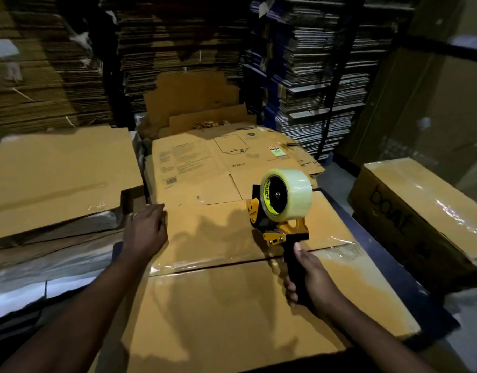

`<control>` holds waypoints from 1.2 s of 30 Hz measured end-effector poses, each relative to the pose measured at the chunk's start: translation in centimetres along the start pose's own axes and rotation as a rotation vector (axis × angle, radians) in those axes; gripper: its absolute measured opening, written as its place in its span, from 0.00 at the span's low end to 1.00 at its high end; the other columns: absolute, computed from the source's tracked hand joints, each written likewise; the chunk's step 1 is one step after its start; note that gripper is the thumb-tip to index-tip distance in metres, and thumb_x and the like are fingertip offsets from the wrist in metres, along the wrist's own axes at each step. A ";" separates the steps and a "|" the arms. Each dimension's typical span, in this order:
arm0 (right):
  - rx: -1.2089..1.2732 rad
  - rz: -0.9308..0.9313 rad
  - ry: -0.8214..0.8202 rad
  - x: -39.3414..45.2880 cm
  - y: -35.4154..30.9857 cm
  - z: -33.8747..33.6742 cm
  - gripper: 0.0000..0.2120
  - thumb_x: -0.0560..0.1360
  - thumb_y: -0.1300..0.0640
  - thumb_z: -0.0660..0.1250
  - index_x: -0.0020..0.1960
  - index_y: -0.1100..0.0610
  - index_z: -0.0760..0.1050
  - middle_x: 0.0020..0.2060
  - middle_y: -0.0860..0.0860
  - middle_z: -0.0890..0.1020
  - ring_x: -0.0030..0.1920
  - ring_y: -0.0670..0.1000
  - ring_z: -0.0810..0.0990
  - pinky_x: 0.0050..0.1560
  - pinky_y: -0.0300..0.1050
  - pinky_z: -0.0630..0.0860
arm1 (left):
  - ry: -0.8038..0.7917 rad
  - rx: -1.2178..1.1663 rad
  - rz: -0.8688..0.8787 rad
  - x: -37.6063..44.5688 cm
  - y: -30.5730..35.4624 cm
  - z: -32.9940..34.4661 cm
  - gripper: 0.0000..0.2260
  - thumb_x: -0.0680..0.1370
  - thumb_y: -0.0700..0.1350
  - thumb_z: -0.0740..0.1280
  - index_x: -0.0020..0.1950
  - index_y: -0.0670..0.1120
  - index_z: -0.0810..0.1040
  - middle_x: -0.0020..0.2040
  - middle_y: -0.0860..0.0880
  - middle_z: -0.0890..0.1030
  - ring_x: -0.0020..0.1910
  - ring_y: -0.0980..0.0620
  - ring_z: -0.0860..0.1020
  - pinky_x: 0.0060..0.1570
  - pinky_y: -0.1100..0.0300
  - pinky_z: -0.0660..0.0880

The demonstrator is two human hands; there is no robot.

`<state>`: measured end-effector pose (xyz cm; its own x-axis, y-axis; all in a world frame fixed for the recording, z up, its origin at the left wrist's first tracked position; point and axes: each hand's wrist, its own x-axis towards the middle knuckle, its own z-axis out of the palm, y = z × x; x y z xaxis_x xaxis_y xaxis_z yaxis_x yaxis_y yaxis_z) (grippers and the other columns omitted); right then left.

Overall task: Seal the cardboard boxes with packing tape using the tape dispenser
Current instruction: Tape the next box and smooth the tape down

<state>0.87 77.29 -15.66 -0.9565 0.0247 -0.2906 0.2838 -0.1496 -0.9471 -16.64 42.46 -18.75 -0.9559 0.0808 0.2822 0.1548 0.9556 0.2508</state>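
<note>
Right hand: my right hand (311, 275) is clenched round the black handle of the yellow-and-black tape dispenser (279, 211), fingers wrapped under it and the thumb lying up along the handle.
Tape dispenser: it stands upright on the top of the brown cardboard box (232, 305) in front of me, just beyond the seam between the two top flaps, toward the right side of the box. Its front end rests on the far flap.
Tape roll: a fat roll of clear packing tape (287, 193) with a yellow printed core sits on the dispenser's spindle, well above the cardboard.
Left hand: my left hand (145, 230) lies on the far left part of the same box top, fingers curled loosely over its far edge. It grasps nothing that I can make out, so I call that grip released.
Box seam: the dark gap between the flaps runs left to right across the box. Shiny clear tape shows at its left end and again at its right end, near the box edge.
Second box: a brown cardboard box with black lettering (420, 211) stands to the right, apart from mine, glossy tape along its top.
Flat cartons: a printed flattened brown carton (205, 168) lies just behind my box. Another flat brown sheet (57, 168) lies to the left on a pile.
Background: tall stacks of flattened cardboard (178, 49) fill the dim shelving behind.
</note>
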 end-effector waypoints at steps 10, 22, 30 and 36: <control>-0.054 -0.014 0.007 0.5 -1.4 -8.6 0.33 0.73 0.34 0.58 0.54 0.65 0.68 0.27 0.55 0.72 0.24 0.53 0.69 0.28 0.44 0.68 | -0.378 -0.899 -0.404 1.0 22.1 0.8 0.21 0.83 0.56 0.61 0.48 0.39 0.82 0.38 0.42 0.84 0.34 0.46 0.83 0.44 0.46 0.83; 0.000 -0.013 -0.014 0.6 -3.0 -15.7 0.23 0.78 0.41 0.55 0.48 0.62 0.70 0.27 0.52 0.73 0.25 0.48 0.69 0.24 0.40 0.67 | -1.051 -1.241 -0.760 6.4 33.0 3.8 0.16 0.80 0.51 0.65 0.51 0.36 0.77 0.36 0.42 0.80 0.34 0.48 0.80 0.32 0.63 0.77; 0.028 0.005 0.023 0.0 -2.8 -18.0 0.27 0.76 0.35 0.58 0.49 0.61 0.71 0.29 0.53 0.73 0.26 0.49 0.70 0.28 0.41 0.69 | -1.076 -1.136 -0.757 6.5 36.4 4.2 0.14 0.81 0.40 0.62 0.38 0.36 0.76 0.29 0.42 0.78 0.25 0.51 0.78 0.26 0.65 0.75; 0.084 -0.010 0.067 -0.9 -2.5 -18.5 0.28 0.76 0.37 0.59 0.55 0.63 0.70 0.30 0.54 0.71 0.27 0.50 0.69 0.28 0.42 0.68 | -1.130 -1.209 -0.635 6.7 37.3 3.9 0.15 0.78 0.46 0.65 0.39 0.36 0.77 0.33 0.42 0.77 0.25 0.50 0.76 0.21 0.64 0.72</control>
<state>2.28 95.96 -15.50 -0.9520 0.0921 -0.2920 0.2648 -0.2314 -0.9361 -18.25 79.72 -11.16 -0.5446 0.4525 -0.7062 -0.6919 0.2336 0.6832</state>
